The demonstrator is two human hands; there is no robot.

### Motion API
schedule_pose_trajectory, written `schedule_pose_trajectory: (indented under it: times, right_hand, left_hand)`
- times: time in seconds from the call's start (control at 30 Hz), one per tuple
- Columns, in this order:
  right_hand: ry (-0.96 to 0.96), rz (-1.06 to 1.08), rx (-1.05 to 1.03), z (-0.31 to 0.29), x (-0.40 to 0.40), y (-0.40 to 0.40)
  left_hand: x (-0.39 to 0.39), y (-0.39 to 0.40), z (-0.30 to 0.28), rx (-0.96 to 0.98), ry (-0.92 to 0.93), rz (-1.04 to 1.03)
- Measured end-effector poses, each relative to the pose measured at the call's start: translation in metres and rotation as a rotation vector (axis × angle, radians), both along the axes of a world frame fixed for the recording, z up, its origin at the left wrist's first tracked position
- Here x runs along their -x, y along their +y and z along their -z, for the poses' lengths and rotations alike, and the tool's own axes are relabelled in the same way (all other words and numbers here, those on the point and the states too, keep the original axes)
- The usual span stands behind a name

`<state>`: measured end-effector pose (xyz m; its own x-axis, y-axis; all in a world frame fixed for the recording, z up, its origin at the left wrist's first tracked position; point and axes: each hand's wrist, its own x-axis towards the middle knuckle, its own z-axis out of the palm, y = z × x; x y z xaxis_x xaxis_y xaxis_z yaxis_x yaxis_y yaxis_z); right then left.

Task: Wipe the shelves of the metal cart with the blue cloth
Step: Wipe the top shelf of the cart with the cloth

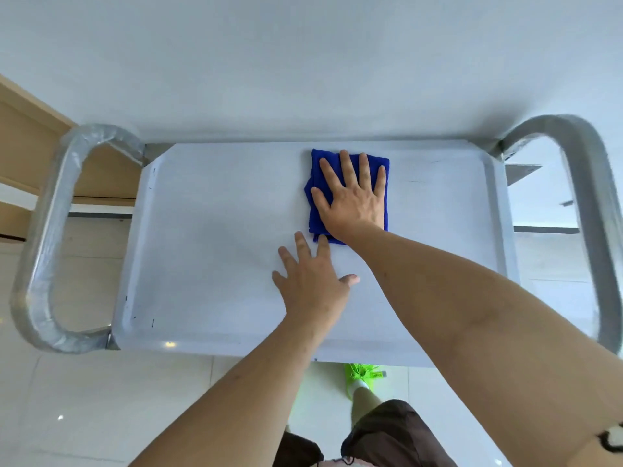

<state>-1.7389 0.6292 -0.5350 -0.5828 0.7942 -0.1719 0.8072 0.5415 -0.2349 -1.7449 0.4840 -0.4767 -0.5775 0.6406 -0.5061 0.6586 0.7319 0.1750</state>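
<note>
Setting: pale tiled floor under the metal cart (586,183).
Right hand (352,197): spread flat, pressing the blue cloth (315,217) at one o'clock on your top shelf (202,230).
Left hand (312,281): spread, resting on the shelf.
Progress: top shelf likely mid-wipe; lower shelves unseen.

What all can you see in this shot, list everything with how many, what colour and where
blue cloth: one, deep blue, folded, flat on the far middle-right of the top shelf, under the right hand
top shelf: one, pale grey metal tray with a raised rim, fills the middle of the view
cart handles: two, silver tube loops, one at each end of the shelf; the left one is wrapped in clear film
wooden furniture: light brown, behind the cart at the left
floor: pale glossy tiles, below the cart
shoe: one in view, bright green, under the near edge
shorts: dark brown, bottom centre
right hand: fingers spread, pressing flat on the cloth
left hand: fingers straight, resting flat on the shelf just near of the cloth
</note>
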Motion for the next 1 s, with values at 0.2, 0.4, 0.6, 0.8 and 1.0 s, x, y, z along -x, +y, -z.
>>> schedule_pose_trajectory:
  times: [0.2,0.4,0.6,0.8,1.0]
  right_hand:
    - [0.014,0.101,-0.009,0.004,-0.067,0.038]
    - [-0.001,0.194,-0.03,0.003,-0.122,0.064]
    - [-0.038,0.244,-0.052,0.001,-0.163,0.071]
    - [-0.06,0.363,-0.039,0.0,-0.187,0.044]
    - [-0.098,0.443,-0.015,0.001,-0.192,-0.001]
  left_hand:
    - [-0.033,0.013,0.017,0.084,-0.048,0.07]
    - [-0.032,0.015,0.019,0.09,-0.024,0.057]
    - [-0.033,0.015,0.019,0.093,0.0,0.071]
    - [-0.033,0.013,0.02,0.089,0.008,0.076]
    - [-0.03,0.012,0.02,0.079,0.026,0.096]
